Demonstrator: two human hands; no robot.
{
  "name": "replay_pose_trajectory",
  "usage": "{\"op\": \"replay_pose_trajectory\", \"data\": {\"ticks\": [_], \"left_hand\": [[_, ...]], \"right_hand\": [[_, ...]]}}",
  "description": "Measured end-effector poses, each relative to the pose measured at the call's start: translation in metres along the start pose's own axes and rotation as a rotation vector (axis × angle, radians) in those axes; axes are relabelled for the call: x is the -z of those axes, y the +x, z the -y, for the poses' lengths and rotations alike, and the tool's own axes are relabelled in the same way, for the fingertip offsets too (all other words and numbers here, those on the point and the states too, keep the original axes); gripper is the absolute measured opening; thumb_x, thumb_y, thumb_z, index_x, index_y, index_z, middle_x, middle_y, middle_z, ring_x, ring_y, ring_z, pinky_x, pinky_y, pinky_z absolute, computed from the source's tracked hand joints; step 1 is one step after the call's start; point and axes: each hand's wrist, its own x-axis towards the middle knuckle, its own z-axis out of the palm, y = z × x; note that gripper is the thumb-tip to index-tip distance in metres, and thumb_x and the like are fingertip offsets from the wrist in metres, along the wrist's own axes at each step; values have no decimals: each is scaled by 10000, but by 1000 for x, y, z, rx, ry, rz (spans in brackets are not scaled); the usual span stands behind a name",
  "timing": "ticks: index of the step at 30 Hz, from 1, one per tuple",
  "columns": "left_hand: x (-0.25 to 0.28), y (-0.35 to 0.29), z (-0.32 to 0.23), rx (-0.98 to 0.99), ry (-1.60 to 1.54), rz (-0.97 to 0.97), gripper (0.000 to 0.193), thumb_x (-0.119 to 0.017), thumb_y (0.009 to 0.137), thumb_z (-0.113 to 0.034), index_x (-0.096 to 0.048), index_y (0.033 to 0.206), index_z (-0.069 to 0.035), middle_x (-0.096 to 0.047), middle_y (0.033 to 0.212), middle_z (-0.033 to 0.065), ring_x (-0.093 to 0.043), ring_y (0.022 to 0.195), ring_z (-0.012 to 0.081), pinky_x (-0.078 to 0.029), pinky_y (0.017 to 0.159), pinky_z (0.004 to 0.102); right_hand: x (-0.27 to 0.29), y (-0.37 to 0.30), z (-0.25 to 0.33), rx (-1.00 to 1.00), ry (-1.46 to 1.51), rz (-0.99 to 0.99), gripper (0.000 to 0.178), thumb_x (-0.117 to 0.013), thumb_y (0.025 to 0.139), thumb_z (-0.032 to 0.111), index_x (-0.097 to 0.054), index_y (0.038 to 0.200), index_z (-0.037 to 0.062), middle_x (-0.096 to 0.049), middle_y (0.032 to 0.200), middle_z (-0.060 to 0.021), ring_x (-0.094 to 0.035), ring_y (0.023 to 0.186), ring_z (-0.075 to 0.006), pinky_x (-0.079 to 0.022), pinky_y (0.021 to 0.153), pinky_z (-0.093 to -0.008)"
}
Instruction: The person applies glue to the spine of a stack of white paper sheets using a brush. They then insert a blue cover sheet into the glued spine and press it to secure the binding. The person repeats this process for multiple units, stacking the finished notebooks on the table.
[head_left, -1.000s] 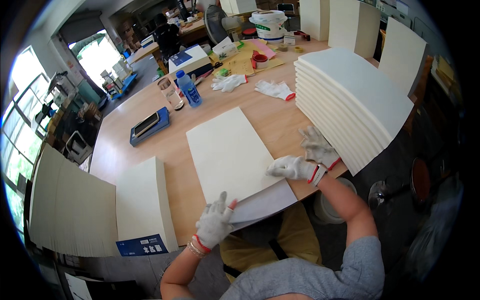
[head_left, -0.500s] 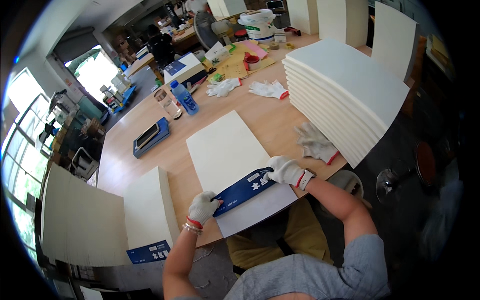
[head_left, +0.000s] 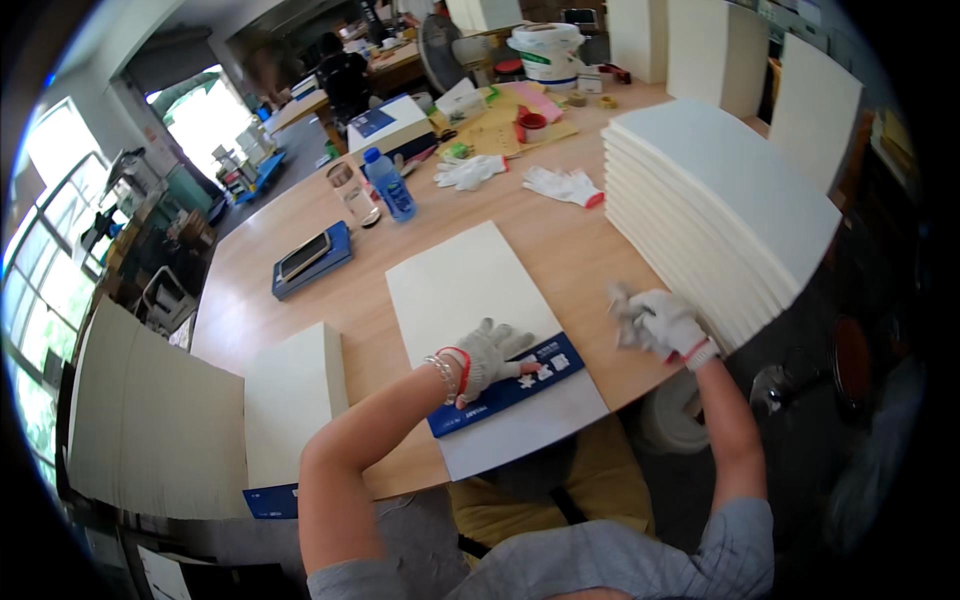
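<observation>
A cream paper pad [head_left: 460, 275] lies in front of me, with a blue band [head_left: 470, 408] with white printing across its near part and a pale sheet end [head_left: 530, 435] below the band. My left hand [head_left: 490, 358], in a white knit glove with thumb and fingertip bare, rests open across the band, fingers spread. To the right, my right hand [head_left: 672, 322], gloved too, is closed on a loose greyish work glove [head_left: 626, 308] at the table's edge, beside a tall stack of cream pads [head_left: 690, 220]. The right fingers are partly hidden and slightly blurred.
More cream pads [head_left: 290, 400] stand at the left edge. Farther back are a phone [head_left: 305, 256] on a blue box, two bottles [head_left: 390, 185], loose gloves [head_left: 565, 184], a red tape roll [head_left: 532, 121] and a white bucket [head_left: 547, 55]. Another person [head_left: 343, 80] sits beyond.
My right hand has left the blue band and moved right onto the loose glove. My left hand has slid from the band's left end toward its middle, fingers spreading. The view has shifted slightly.
</observation>
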Motion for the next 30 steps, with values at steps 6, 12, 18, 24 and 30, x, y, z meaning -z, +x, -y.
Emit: {"op": "replay_pose_trajectory", "data": {"ticks": [6, 12, 18, 24, 30], "left_hand": [[-70, 24, 24, -97, 153, -394, 1188, -866, 466, -260, -258, 1480, -375, -228, 1544, 103, -306, 1356, 341, -270, 1106, 461], [-11, 5, 12, -69, -21, -119, 1187, -880, 457, -251, -277, 1470, -395, -219, 1547, 108, -299, 1361, 347, -287, 1101, 449], [-51, 7, 14, -54, 20, -356, 1225, -902, 413, -259, -289, 1465, -393, -187, 1561, 104, -265, 1382, 365, -311, 1109, 454], [2, 4, -4, -18, 49, -14, 1148, -879, 499, -245, -291, 1483, -321, -193, 1565, 88, -284, 1376, 333, -279, 1113, 425], [-59, -21, -41, 437, -162, -413, 470, -714, 781, -225, -589, 1232, -184, -587, 1152, 87, -598, 874, 242, -490, 797, 356]], "right_hand": [[-152, 3, 190, 934, -92, 370, 380, -699, 766, 361, -662, 1115, 214, -644, 956, -27, -640, 904, -229, -536, 712, -370], [-241, -10, 227, 994, -67, 108, 250, -625, 780, 280, -619, 994, 151, -598, 834, -41, -617, 801, -207, -502, 613, -334], [-158, -5, 187, 835, 4, 322, 358, -564, 877, 234, -609, 1220, 141, -665, 848, -70, -657, 720, -210, -528, 598, -333], [-3, -3, 20, 173, -776, -120, 334, -724, 757, 325, -666, 997, 100, -670, 924, -122, -640, 920, -291, -507, 769, -399], [-72, 34, 64, -203, 463, 249, 243, -627, 897, 270, -603, 1041, 76, -573, 754, -25, -514, 605, -130, -418, 519, -280]]}}
